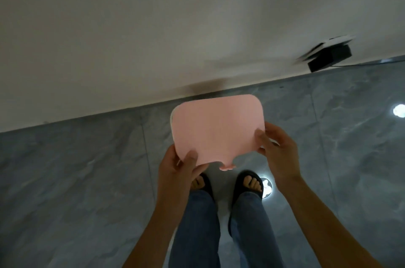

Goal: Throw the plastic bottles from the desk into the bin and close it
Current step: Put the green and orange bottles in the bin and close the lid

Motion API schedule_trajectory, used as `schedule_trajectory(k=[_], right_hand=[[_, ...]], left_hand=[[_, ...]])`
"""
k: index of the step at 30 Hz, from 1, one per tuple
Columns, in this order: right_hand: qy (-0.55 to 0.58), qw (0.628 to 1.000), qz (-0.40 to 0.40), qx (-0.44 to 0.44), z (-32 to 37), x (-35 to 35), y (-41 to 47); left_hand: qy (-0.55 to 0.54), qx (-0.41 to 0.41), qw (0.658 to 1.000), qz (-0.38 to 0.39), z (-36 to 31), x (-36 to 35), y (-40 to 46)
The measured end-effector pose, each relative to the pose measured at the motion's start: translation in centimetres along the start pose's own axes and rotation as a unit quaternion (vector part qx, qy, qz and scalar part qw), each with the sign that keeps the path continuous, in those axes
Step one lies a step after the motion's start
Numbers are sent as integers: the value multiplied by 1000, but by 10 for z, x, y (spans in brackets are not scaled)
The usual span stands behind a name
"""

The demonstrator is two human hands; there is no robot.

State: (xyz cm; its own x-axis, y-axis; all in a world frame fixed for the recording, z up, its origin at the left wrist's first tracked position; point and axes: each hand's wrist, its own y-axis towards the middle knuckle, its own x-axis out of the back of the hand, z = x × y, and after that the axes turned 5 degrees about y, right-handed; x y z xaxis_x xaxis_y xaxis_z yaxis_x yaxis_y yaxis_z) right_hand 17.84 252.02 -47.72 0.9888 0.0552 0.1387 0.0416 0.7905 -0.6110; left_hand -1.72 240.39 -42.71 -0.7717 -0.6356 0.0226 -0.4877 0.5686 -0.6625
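Note:
A pink bin lid (215,129), flat with rounded corners and a small tab at its near edge, fills the middle of the head view. My left hand (178,167) grips its near left corner, thumb on top. My right hand (277,149) grips its near right edge. A sliver of the white bin rim (171,119) shows at the lid's left side; the rest of the bin is hidden under the lid. No plastic bottles and no desk are in view.
The bin stands against a white wall (153,37) on a grey marbled tile floor (76,180). A black box with a cable (328,57) hangs on the wall at the right. My feet in black sandals (247,186) stand just behind the bin.

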Motion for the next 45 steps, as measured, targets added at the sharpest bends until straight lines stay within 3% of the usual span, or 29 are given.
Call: schedule_trajectory(k=[5,10,15,28,45], right_hand=[[-59,998,-16,-16,-39,-28,20],[-108,992,-64,-4,-62,-49,28],[-154,982,-105,33,-63,-60,33],[-269,950,-127,91,-51,-66,32],[-356,924,-66,119,-55,-68,31]], left_hand=[[31,23,995,-97,40,17,47],[199,-11,966,-166,68,16,81],[276,-33,942,-189,75,11,98],[306,7,925,-226,72,-4,96],[279,-20,930,-238,81,-5,100]])
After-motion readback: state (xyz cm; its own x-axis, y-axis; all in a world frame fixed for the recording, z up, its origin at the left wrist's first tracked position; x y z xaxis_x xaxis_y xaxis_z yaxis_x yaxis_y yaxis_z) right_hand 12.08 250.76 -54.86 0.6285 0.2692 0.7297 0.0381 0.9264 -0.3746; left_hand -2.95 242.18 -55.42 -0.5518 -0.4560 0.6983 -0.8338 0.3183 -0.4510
